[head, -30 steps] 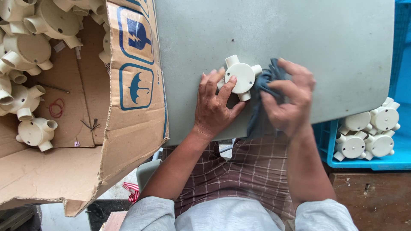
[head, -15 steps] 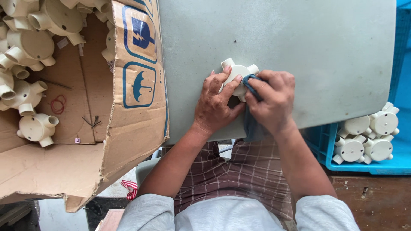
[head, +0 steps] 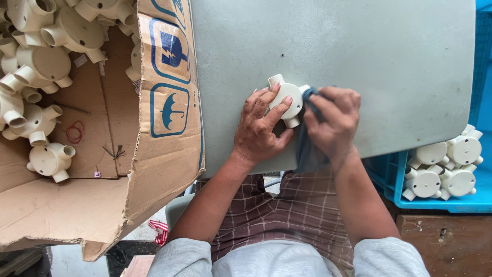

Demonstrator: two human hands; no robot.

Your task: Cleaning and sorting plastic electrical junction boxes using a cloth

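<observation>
junction box (head: 286,100), cream plastic, round body with short pipe stubs sticking out, is sitting on the grey table (head: 359,51) near its front edge, between both hands. left hand (head: 261,128) is lying over its left side, fingers spread and curled onto the round face, thumb tucked under by the lower stub; it is pinning the box to the tabletop, not lifting it. right hand (head: 333,120) is closing around a dark blue-grey cloth (head: 307,149), fingers bunched together pinching the fabric, and pressing the wadded end against the right side of the box. rest of the cloth is hanging down off the table edge toward the lap. can't tell how much of the cloth is touching the box; knuckles are hiding the contact.

surroundings: open cardboard box (head: 154,154) is sitting just left of the table, flap folded outward with blue symbol prints, holding a pile of the same cream junction boxes (head: 46,56) along its upper left. a red rubber band (head: 74,132) is lying on the carton floor. blue plastic crate (head: 435,202) is sitting low on the right, partly under the table edge, holding more of the cream fittings (head: 443,164). person is wearing a plaid apron or skirt and grey sleeves, forearms bare.
</observation>
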